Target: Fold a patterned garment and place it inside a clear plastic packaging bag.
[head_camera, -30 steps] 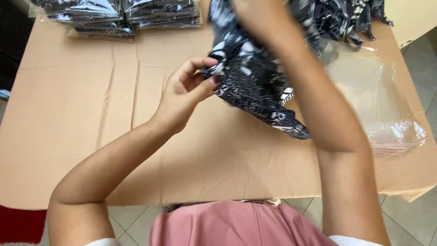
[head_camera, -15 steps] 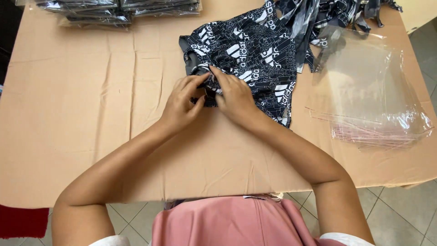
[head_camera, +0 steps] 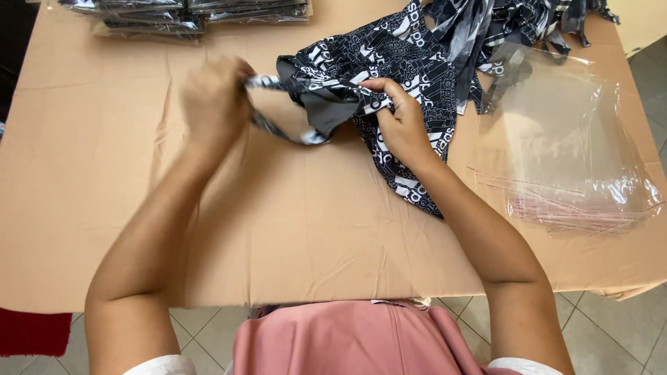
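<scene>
Left hand (head_camera: 215, 97) is blurred, fist closed around a strap (head_camera: 278, 132) of the black-and-white printed garment (head_camera: 396, 69); right hand (head_camera: 399, 121) pinches the garment's folded edge between thumb and fingers. The garment lies spread at the upper middle of the table (head_camera: 104, 208), one corner trailing toward the near edge, the strap looping between the 2 hands.

Around them: a heap of more printed garments (head_camera: 514, 21) at the top right, touching the held one. Just right of the right hand, a stack of clear bags (head_camera: 570, 153), flat, its top sheet curling up, close to the table's right edge. Far left corner holds 2 piles of bagged garments (head_camera: 180, 14), side by side, well apart from both hands; how many are in each pile I can't tell.

Nothing sits between the hands and the near edge: wide bare cloth in front and to the left. Tiled floor (head_camera: 604, 326) shows below, and a red cloth (head_camera: 35, 330) at the bottom left.
</scene>
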